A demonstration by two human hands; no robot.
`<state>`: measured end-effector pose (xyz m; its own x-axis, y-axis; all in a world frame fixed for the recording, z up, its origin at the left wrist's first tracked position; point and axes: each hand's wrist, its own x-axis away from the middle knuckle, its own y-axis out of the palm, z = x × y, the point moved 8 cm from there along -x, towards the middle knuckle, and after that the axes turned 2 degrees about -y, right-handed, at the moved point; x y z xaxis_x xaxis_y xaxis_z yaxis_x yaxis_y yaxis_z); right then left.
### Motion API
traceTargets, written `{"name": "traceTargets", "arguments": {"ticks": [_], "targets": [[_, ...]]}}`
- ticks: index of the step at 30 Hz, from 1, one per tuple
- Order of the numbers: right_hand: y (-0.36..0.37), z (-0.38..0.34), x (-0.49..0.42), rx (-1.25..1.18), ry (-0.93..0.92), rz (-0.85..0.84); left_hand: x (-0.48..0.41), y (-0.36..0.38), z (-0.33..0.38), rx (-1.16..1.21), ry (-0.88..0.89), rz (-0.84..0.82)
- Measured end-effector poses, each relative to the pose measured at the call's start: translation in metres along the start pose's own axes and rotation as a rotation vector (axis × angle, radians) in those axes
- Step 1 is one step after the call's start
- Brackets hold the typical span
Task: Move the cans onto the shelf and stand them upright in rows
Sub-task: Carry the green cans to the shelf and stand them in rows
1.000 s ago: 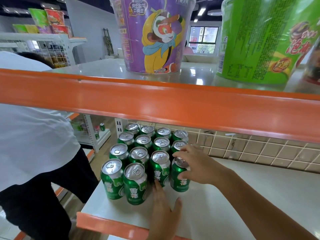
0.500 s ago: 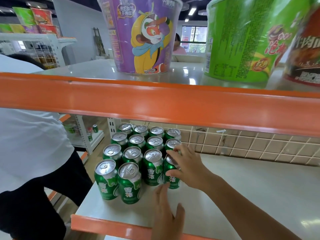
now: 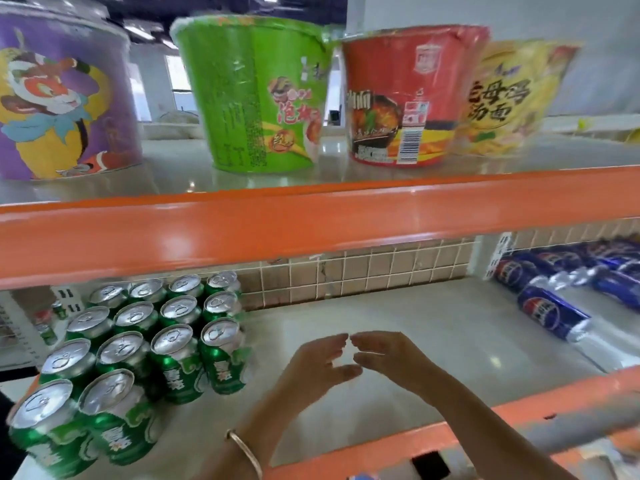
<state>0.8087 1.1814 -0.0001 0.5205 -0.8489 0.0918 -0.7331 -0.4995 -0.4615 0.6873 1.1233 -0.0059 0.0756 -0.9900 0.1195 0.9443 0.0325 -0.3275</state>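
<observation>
Since half a second ago, our right hand [image 3: 391, 362] has let go of the front can in the green block and our left hand [image 3: 318, 368] has lifted off the shelf board. Both have drifted toward the middle of the frame, and our view has swung right.

Nearest us, at the bottom of the frame, runs the orange front lip [image 3: 450, 441] of the shelf [image 3: 415, 306], with a thin bracelet [image 3: 242, 452] on our left wrist just above it. Over the bare board both hands hover empty, fingers loosely bent and spread, fingertips almost meeting; neither touches a can.

In the lower left of the frame the green cans [image 3: 171, 362] stand upright in tidy rows, packed side by side, well clear of both hands. That part looks done to us.

At the right edge of the frame, further back, the blue cans [image 3: 550, 313] lie on their sides in a loose heap on the same board. The nearest one points its long axis from upper left to lower right, with a silver end toward the front lip. They lie right of both hands, and our right hand is the nearer, so we judge it should reach first, take that can across its body and tip it up.

Behind everything sits the tiled back wall [image 3: 346, 268]. Above, past the orange beam [image 3: 311, 223], the upper board carries a purple cup [image 3: 62, 98], a green cup [image 3: 256, 95], a red cup [image 3: 405, 95] and a yellow cup [image 3: 512, 98].
</observation>
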Motion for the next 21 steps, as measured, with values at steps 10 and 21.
{"name": "traceTargets", "arguments": {"ticks": [10,21], "targets": [[-0.185,0.088,0.109,-0.34,0.107,0.335,-0.041,0.184,0.08,0.269,-0.012,-0.284],[-0.353,0.151,0.193,-0.372,0.136,0.499,-0.074,0.371,0.189,0.202,0.157,-0.428]]}}
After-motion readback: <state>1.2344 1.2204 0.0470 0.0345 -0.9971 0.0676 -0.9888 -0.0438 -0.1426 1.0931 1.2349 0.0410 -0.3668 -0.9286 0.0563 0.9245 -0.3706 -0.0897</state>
